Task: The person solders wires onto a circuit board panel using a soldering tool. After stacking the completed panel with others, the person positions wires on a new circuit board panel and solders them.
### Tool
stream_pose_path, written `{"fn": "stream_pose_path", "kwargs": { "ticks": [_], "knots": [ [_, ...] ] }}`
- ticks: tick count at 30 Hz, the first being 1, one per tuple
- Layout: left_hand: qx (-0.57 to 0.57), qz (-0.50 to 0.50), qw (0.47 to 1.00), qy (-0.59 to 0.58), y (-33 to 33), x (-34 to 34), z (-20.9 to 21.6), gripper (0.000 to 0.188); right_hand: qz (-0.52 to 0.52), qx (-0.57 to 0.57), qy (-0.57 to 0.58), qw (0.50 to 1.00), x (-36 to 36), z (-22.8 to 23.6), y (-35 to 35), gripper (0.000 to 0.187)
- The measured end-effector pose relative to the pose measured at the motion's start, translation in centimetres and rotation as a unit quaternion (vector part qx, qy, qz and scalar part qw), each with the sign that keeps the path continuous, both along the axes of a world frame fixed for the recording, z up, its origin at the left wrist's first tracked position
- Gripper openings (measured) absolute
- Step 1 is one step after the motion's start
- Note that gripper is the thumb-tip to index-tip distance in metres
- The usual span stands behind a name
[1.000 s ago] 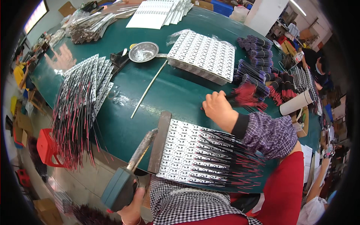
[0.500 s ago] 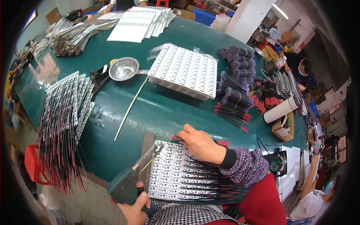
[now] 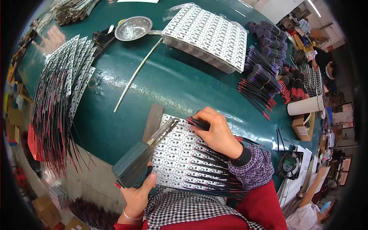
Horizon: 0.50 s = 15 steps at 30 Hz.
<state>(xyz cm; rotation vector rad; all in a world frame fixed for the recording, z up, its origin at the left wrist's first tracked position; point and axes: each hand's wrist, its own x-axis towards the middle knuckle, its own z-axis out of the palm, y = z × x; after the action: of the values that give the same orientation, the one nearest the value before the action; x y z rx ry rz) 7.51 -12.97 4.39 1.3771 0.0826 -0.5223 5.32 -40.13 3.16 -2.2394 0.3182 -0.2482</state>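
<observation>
Black square fan [image 3: 290,165] near cardboard box [image 3: 303,131] and white cylinder [image 3: 305,105]; red stool [image 3: 34,147] far left.

The green tabletop [image 3: 199,88] looks glossy, the pan [image 3: 145,26] shiny metal, the gun-shaped tool's body [image 3: 131,163] matt plastic.

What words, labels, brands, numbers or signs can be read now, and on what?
None can be read clearly.
Sheet of circuit boards: dark markings, any lettering too small to read.
Stack of boards: likewise too small.
Fan: marking on its hub, too small.
Cardboard box: label, too small and blurred.
</observation>
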Motion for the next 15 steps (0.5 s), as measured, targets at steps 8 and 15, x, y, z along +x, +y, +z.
{"fn": "stream_pose_path", "kwargs": {
  "ticks": [8,15],
  "knots": [
    [0.042,-0.032,0.999,-0.007,-0.3,-0.1,0.1,0.044,-0.030,0.062,0.047,0.997,-0.4,0.4,0.2,0.020],
    [0.102,-0.075,0.990,-0.067,0.0,-0.6,-1.0,0.044,-0.030,0.060,0.036,0.997,-0.3,-0.2,0.1,0.018]
  ]
}}
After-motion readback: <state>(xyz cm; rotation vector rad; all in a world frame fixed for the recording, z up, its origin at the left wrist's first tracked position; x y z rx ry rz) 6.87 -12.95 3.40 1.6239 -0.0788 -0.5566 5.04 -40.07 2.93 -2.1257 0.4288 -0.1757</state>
